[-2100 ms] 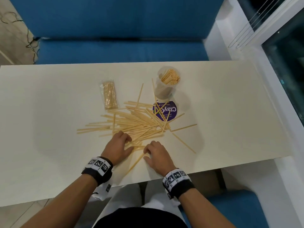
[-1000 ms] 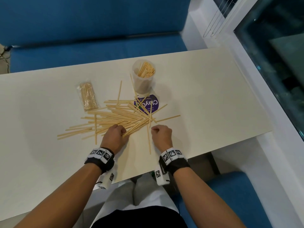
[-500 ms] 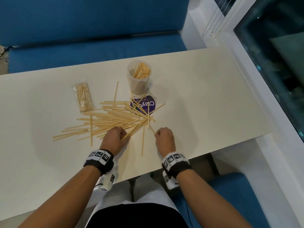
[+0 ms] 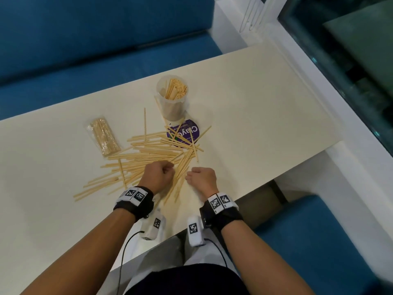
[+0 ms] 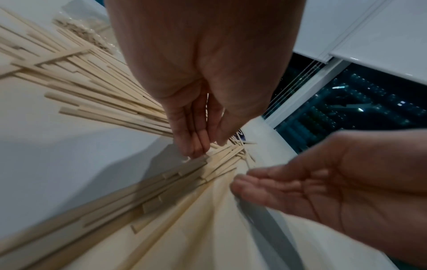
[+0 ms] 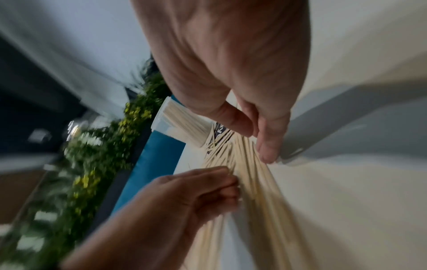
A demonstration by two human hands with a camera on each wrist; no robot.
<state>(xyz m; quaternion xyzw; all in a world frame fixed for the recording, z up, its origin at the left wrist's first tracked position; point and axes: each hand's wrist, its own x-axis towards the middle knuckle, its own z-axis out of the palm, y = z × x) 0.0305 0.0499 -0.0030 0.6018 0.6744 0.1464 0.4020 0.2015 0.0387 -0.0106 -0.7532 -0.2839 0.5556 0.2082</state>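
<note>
Close to the near edge of the cream table (image 4: 265,116) I am working both hands at the front of the scattered wooden sticks (image 4: 148,156). The left hand (image 4: 158,176) is bearing down on the pile with its fingers bent and bunched, tips pressing on the sticks. I cannot tell whether any stick is actually being pinched against the thumb. The right hand (image 4: 202,177) is coming in just beside the sticks' right flank, fingers loose and nearly straight, holding nothing. I am judging this as the gathering step, with the two hands raking the loose fan into one bundle. Most sticks are lying flat and crossed, pointing several ways, so the next move is calling for the hands to close toward each other, square the ends and only then wrap round the bundle. Further out, some sticks are lying across the purple round lid (image 4: 188,133), and those are likely needing a separate sweep. Beyond it the clear plastic cup (image 4: 172,107) is standing upright, already partly filled with sticks, and I am taking it as the destination. A wrapped packet of sticks (image 4: 103,136) is lying off to the left, apart from the pile.
</note>
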